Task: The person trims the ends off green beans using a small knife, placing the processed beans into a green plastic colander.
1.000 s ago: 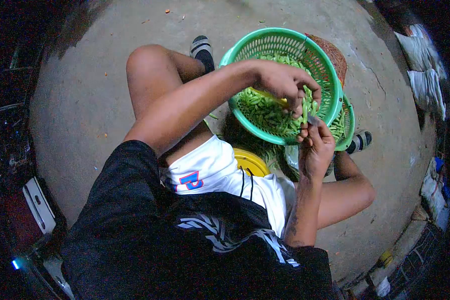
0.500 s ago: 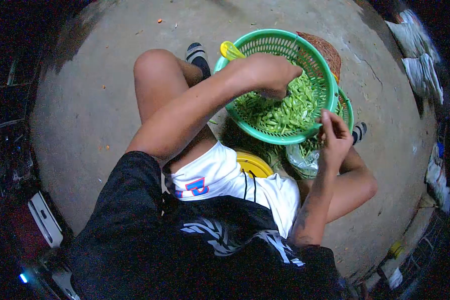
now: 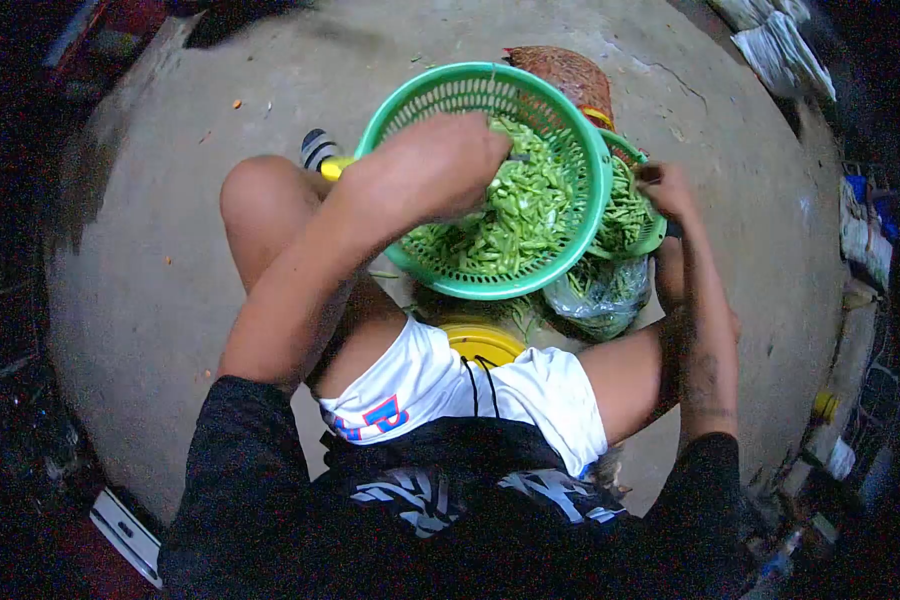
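A large green plastic basket [image 3: 590, 215] with slotted sides holds many cut green bean pieces [image 3: 525, 205]. Over it is my left hand [image 3: 450, 160], its fingers closed; a thin dark blade-like piece [image 3: 518, 157] sticks out past them. My right hand [image 3: 667, 190] is at the far-right edge of a smaller green basket [image 3: 653, 236] of long green beans [image 3: 622, 215]. The fingers of that hand are bent together close over the beans, dark and slightly blurred, and what they pinch is hidden.
A clear plastic bag [image 3: 605, 310] of green beans lies below the baskets, beside my leg. Behind them stands a reddish-brown mesh sack [image 3: 570, 80]. A yellow round lid or seat [image 3: 485, 340] shows between my legs. White sacks [image 3: 785, 60] lie along the right wall.
The view has shifted, so the baskets appear farther left. My right hand has moved from the large basket's rim out to the smaller basket. My left hand stays over the cut pieces.
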A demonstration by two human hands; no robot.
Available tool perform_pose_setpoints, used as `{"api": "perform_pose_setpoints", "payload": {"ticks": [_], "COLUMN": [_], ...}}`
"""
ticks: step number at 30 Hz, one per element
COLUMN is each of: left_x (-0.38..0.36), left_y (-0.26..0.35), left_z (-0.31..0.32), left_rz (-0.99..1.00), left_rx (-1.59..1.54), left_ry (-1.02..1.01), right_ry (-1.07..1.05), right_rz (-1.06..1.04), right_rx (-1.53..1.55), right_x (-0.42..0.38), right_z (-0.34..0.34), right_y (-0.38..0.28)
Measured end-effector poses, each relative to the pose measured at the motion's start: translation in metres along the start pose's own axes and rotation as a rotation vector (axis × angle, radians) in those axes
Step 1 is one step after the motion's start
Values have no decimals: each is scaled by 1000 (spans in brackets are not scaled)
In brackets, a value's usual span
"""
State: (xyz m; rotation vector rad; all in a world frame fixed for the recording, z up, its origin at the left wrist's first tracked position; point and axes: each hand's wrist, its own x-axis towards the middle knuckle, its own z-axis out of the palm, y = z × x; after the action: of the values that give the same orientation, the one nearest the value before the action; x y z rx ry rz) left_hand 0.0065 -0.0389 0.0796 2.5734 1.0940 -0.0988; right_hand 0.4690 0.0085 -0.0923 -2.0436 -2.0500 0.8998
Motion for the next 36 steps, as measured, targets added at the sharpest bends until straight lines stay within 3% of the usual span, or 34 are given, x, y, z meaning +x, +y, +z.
{"api": "perform_pose_setpoints", "payload": {"ticks": [3, 5, 6, 8, 12, 17, 19, 21, 24, 28, 31, 32, 33, 35, 36], "left_x": [3, 6, 5, 8, 10, 7, 9, 9, 10, 15, 20, 21, 20, 13, 6], "left_y": [13, 14, 19, 22, 13, 6, 8, 12, 18, 12, -3, -9, -7, 0, -4], "left_z": [3, 10, 4, -7, -7, 0, -1, -6, -15, -2, 16, 23, 23, 28, 37], "left_rz": [0, 7, -17, -36, -49, 26, 42, -31, -36, -115, -221, -242, -260, -312, -256], "left_rx": [3, -56, -33, -25, 78, 45, 29, -12, -56, -104, -93, -168, -248, -264, -336], "left_ry": [-129, -121, -129, -156, -168, -109, -93, -154, -206, -158, -118, -104, -87, -53, 2], "right_ry": [-240, -216, -216, -294, -132, -123, 48, 41, 136, 440, 539, 343, 353, 564, 573], "right_rz": [-42, -268, -268, 144, 10, 44, 98, 195, 261, 139, 156, 293, 275, 319, 303], "right_rx": [-346, -435, -417, -365, -571, -523, -453, -413, -34, 254, 406, 734, 735, 802, 812], "right_x": [2, 17, 7, -28, -35, -30, -29, -27, -35, -29, -26, -23, -20, -10, -5], "right_z": [56, 121, 126, 129, 133, 141, 142, 141, 132, 142, 135, 125, 121, 117, 117], "right_y": [-6, 50, 39, -8, -27, -18, -12, -3, 3, 27, 24, 25, 26, 27, 26]}}
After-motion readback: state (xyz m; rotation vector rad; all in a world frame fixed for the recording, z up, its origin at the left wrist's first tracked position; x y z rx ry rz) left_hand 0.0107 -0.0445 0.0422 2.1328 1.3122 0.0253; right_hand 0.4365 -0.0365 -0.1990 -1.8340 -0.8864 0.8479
